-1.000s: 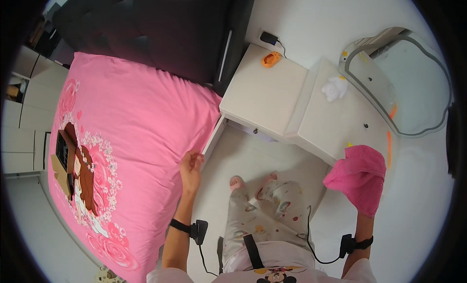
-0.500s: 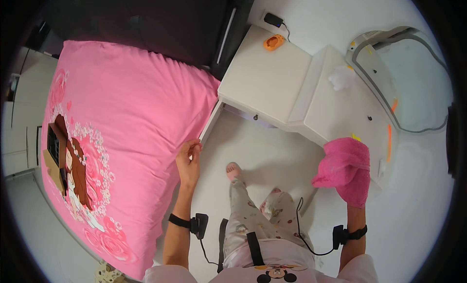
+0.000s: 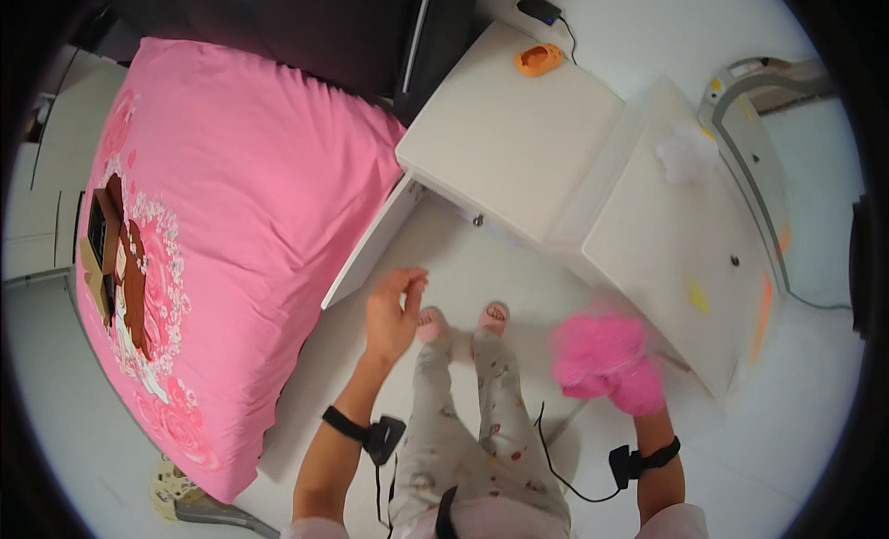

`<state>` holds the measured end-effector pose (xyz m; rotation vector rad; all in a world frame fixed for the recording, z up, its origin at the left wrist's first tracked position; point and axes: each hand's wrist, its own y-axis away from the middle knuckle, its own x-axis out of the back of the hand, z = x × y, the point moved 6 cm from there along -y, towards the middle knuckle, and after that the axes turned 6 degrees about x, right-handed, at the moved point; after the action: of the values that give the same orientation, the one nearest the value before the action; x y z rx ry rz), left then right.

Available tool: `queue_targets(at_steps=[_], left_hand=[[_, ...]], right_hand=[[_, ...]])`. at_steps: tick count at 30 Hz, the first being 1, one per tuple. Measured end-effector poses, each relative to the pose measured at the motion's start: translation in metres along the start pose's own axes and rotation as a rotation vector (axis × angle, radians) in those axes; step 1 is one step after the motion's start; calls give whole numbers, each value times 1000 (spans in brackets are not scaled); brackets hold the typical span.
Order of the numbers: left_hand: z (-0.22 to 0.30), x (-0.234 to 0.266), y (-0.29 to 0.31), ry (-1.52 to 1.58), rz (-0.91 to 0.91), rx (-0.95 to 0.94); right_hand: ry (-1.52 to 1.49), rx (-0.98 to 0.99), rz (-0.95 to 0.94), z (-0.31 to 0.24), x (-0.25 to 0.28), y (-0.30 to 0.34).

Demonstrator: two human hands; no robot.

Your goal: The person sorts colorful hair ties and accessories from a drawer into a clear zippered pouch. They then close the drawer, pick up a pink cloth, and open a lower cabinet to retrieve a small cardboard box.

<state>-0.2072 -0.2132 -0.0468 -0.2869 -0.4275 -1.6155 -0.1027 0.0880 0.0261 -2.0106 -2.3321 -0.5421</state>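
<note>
My left hand (image 3: pixel 396 312) hovers beside the swung-out white cabinet door (image 3: pixel 363 252), its fingers loosely bent and apart from the thumb, with nothing in it. A fluffy bright pink cloth (image 3: pixel 607 354), perhaps a mitt, covers my right hand down to the wrist. Motion blurs it, and the fingers inside are hidden. That hand is just off the front edge of the white dressing table (image 3: pixel 639 233), over the floor. Behind the open door stands the low white cabinet (image 3: pixel 509 122) with a small round knob (image 3: pixel 478 221).
An orange clog-shaped item (image 3: pixel 539 59) lies on the cabinet, near a black plug-in device (image 3: pixel 539 8). White fluff (image 3: pixel 685 156) and a yellow mark (image 3: pixel 698 296) are on the dressing table, beside a wavy-edged mirror (image 3: pixel 806 169). At left is a pink bed (image 3: pixel 269 187) with an opened box (image 3: pixel 104 229).
My right hand has swung left and away from the dressing table with the pink cloth. My left hand has come right, away from the bed. Both feet now stand side by side; the view has shifted.
</note>
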Motion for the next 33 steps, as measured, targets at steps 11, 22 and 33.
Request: queue_targets(at_steps=[11, 22, 33], left_hand=[[-71, -56, 42, 96, -90, 135], [-143, 2, 55, 159, -342, 7], [-87, 32, 13, 45, -508, -273]], right_hand=[[-361, -29, -96, 136, -66, -58], [-1116, 252, 18, 79, -154, -16], [-1008, 359, 471, 156, -204, 27]])
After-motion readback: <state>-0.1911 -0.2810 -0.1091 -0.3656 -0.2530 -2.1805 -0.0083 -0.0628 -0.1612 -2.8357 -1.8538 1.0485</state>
